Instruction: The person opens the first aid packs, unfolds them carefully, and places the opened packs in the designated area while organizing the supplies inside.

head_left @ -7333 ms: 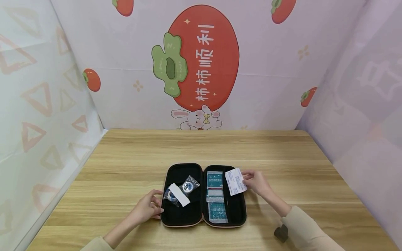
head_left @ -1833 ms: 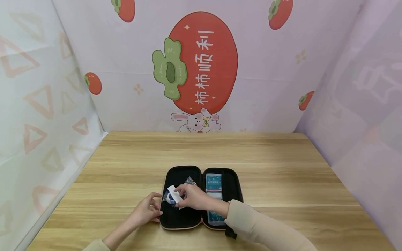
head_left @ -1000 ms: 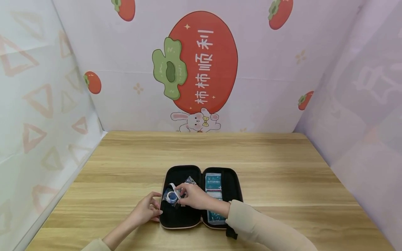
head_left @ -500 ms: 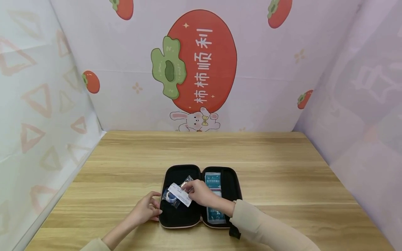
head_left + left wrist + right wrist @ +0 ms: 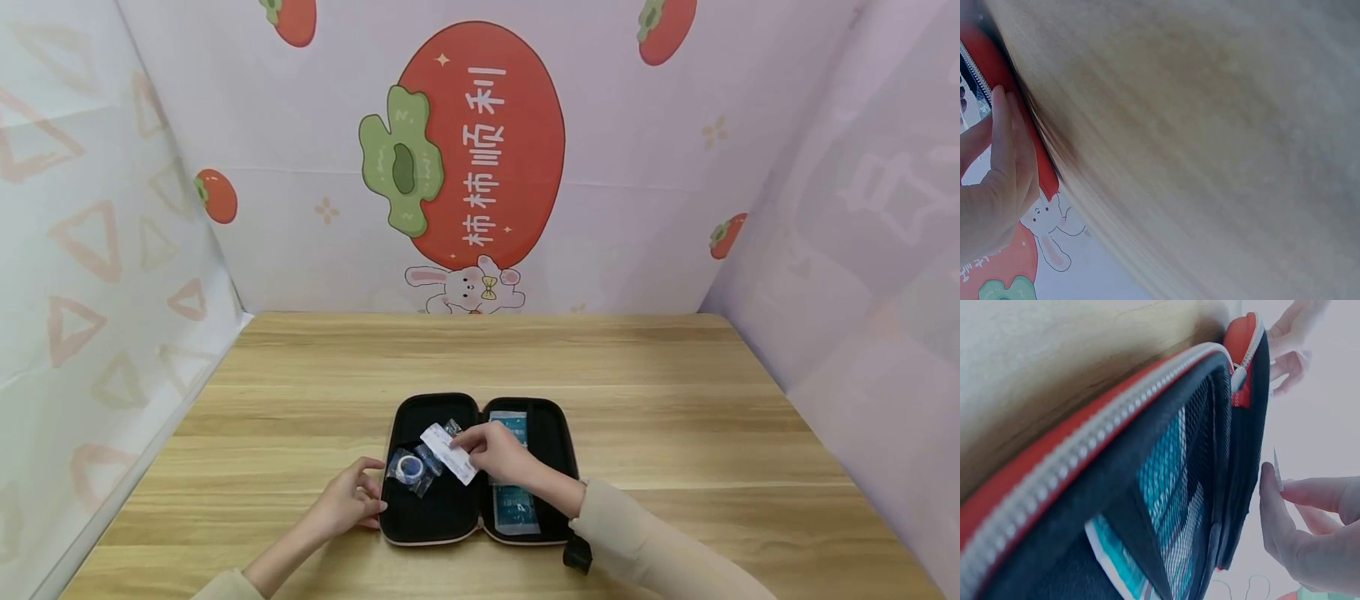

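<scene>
A zip case point(image 5: 427, 525) with a black lining and red outside lies open like a book on the table. My left hand point(image 5: 348, 500) holds its left edge; in the left wrist view those fingers point(image 5: 1004, 137) lie along the red side beside the zipper. My right hand point(image 5: 498, 454) pinches a flat white printed packet point(image 5: 442, 450) over the left half. In the right wrist view the packet point(image 5: 1277, 470) shows edge-on between thumb and finger. A blue-and-white roll in clear wrap point(image 5: 409, 469) lies below it. Teal packets point(image 5: 516, 510) sit in the right half, partly behind my right hand.
The wooden table point(image 5: 637, 375) surrounds the case. A printed cloth backdrop point(image 5: 637, 167) rises at its far edge, with cloth walls at both sides. Mesh point(image 5: 1166, 462) covers teal packets in the case, seen in the right wrist view. A black wrist device point(image 5: 577, 553) hangs by the right sleeve.
My right hand came from the case's right side to its left half, took the white packet and lifted it up and right, uncovering the wrapped roll. The left hand stayed at the left edge.
</scene>
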{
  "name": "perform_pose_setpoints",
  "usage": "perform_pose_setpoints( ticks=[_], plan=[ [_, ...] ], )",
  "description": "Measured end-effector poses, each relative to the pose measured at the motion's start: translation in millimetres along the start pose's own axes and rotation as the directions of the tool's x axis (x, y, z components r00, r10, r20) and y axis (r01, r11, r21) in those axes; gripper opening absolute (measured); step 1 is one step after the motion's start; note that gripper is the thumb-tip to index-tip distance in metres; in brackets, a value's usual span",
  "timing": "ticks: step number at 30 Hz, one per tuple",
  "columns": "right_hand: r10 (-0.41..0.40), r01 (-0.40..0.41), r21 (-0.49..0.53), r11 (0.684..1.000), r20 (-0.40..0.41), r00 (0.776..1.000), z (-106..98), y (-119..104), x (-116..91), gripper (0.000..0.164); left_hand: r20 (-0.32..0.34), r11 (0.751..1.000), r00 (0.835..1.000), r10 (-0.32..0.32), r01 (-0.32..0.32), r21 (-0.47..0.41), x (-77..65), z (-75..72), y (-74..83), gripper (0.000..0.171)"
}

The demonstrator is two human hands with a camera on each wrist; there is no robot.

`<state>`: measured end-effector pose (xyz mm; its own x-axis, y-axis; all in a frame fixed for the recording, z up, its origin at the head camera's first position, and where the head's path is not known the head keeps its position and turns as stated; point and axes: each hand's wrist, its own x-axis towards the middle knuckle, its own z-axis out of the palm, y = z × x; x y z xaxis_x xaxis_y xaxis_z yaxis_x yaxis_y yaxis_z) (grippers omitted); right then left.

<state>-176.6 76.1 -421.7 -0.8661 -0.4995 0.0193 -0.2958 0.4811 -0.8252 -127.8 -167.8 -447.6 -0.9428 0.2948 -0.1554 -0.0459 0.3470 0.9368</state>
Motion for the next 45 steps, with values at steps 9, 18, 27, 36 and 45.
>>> perform_pose_setpoints(
  ticks=[9,18,27,36,45],
  plan=[
    [0.040,-0.037,0.050,0.998,-0.043,0.998,-15.3,4.9,-8.6,0.029,-0.008,1.000,1.000,-0.001,0.001,0.010,0.8,-0.2,0.2,0.051],
    [0.098,-0.093,0.066,0.993,-0.071,0.993,-30.8,18.5,-19.8,0.027,-0.004,1.000,1.000,0.003,-0.003,0.003,0.0,-0.2,-0.1,0.051],
    [0.119,-0.107,0.130,0.986,-0.089,0.989,-44.0,29.0,-29.9,0.025,-0.013,1.000,1.000,-0.005,0.005,0.016,2.3,-0.4,0.0,0.050],
    [0.144,-0.128,0.162,0.979,-0.093,0.985,-54.2,36.0,-42.3,0.027,-0.005,1.000,1.000,-0.009,0.009,0.005,1.6,-1.4,1.5,0.051],
    [0.167,-0.148,0.199,0.969,-0.080,0.983,-63.5,44.8,-58.8,0.030,-0.007,1.000,1.000,-0.009,0.009,0.003,1.3,-0.7,0.7,0.051]
  ],
)
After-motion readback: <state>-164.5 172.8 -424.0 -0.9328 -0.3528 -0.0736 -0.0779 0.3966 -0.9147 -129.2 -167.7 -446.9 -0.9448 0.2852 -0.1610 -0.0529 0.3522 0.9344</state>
